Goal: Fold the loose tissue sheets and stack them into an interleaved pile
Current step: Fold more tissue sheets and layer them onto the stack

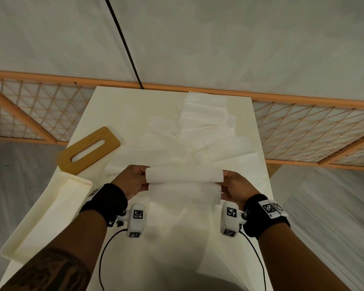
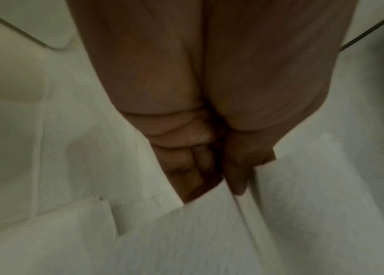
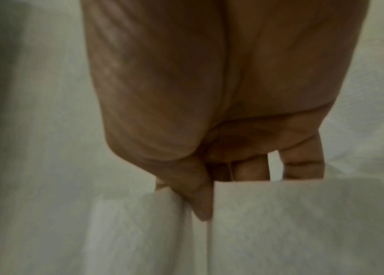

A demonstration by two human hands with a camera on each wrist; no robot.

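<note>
1. Box (image 1: 44, 215), cream-coloured and shallow, lies at the near left of the white table (image 1: 118, 114), with one long side hanging over the table's left edge.
2. Just beyond the box, at the left edge, a wooden lid (image 1: 88, 150) with a long oval slot lies flat and askew; its near corner touches or overlaps the far end of the box.
3. The left hand (image 1: 132, 182) is held above the near middle of the table. Its thumb and curled fingers pinch the left end of a tissue sheet (image 1: 184, 181). In the left wrist view the thumb (image 2: 240, 174) lies on one layer and the bent fingers (image 2: 186, 167) lie behind the paper.
4. The tissue sheet spans the gap between both hands. It is doubled over: the far part curves round in a soft roll and the near part hangs flat toward the person.
5. The right hand (image 1: 234, 189) pinches the right end of the same sheet. In the right wrist view its thumb (image 3: 200, 201) is pressed between two layers and its fingers (image 3: 303, 165) are tucked behind the edge.
6. Loose tissue sheets (image 1: 204, 127) lie scattered and overlapping across the far right half of the table, some folded, some flat, reaching almost to its far edge.
7. A wooden lattice screen (image 1: 315, 131) stands behind the table on both sides.
</note>
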